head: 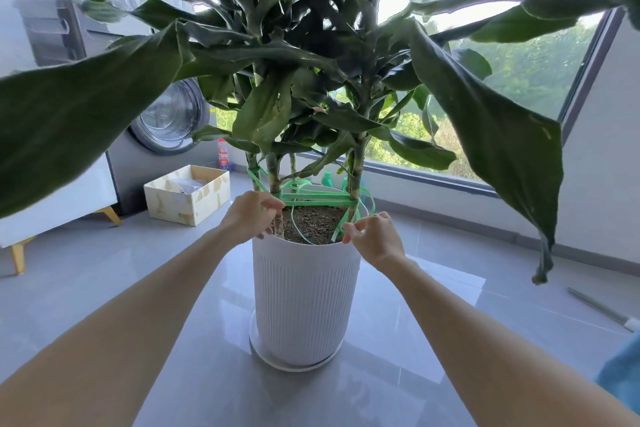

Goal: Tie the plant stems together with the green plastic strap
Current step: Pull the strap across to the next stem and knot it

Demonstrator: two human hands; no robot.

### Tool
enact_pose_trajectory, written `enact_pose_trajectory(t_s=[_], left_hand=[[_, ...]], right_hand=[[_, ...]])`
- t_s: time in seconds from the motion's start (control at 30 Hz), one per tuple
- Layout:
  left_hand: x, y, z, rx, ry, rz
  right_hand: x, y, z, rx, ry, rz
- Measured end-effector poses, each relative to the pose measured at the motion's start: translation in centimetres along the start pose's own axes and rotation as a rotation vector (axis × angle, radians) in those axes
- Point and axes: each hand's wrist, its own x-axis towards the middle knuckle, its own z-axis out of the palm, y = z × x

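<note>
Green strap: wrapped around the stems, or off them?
Wrapped: the strap runs between the stems; right hand pinches its loose end.

Both forearms extended. Left hand (254,217) curled, grip unclear. Right hand (375,237) pinches green strap (318,198).

Tops of plant stems (358,163) behind leaves (263,111)

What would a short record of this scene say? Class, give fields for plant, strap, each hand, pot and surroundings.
Plant: plant stems rising from soil, broad leaves above.
Strap: green plastic strap wound between the stems above the soil, loops loose.
Left hand: holds the front left stem where the strap crosses it.
Right hand: pinches a loose strap end.
Pot: white ribbed pot on a saucer.
Surroundings: cardboard box, washing machine, window.
</note>
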Motion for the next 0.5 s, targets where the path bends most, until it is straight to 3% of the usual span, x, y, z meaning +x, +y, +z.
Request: enact_pose_trajectory(t_s=[0.27, 0.5], left_hand=[[0.1, -0.4, -0.3, -0.217, 0.004, -0.177], [0.4, 0.1, 0.3, -0.248, -0.025, -0.196]], right_hand=[[-1.2, 0.5, -0.3, 0.002, -0.209, -0.159], [-1.6, 0.7, 1.2, 0.026, -0.466, -0.121]])
